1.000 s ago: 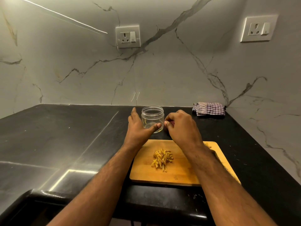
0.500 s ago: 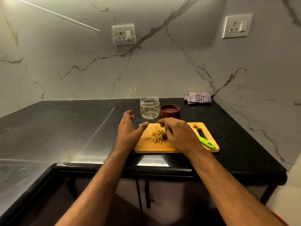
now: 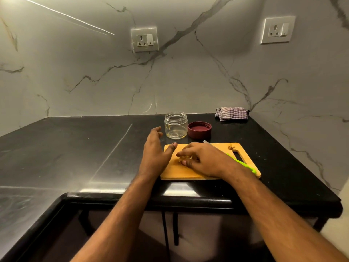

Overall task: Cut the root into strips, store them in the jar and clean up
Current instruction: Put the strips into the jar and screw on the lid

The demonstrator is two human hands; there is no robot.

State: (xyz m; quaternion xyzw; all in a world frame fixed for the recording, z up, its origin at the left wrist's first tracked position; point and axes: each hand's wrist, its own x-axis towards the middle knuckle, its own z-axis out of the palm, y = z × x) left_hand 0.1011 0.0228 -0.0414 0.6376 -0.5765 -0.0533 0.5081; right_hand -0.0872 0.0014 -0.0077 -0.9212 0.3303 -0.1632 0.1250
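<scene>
A wooden cutting board [image 3: 173, 172] lies on the black counter. My right hand [image 3: 204, 160] rests on its middle, fingers and thumb curled around the pile of yellow root strips [image 3: 186, 157], which it mostly hides. My left hand [image 3: 154, 155] hovers at the board's left edge with fingers spread and nothing in it, thumb over the board corner. Just behind the board stands the clear jar [image 3: 176, 125], uncapped, with a few strips stuck inside. Its maroon lid [image 3: 199, 130] lies upside down to the jar's right. A green-handled knife [image 3: 243, 164] lies on the board's right side.
Brown root scraps [image 3: 230, 147] sit at the board's far right corner. A folded checked cloth [image 3: 232, 113] lies at the back against the marble wall. The counter's front edge [image 3: 188, 202] runs just below the board, and its right end drops off near the wall.
My left hand let go of the jar and drew back to the board's edge. My right hand came from the lid down onto the strips. The view pulled back.
</scene>
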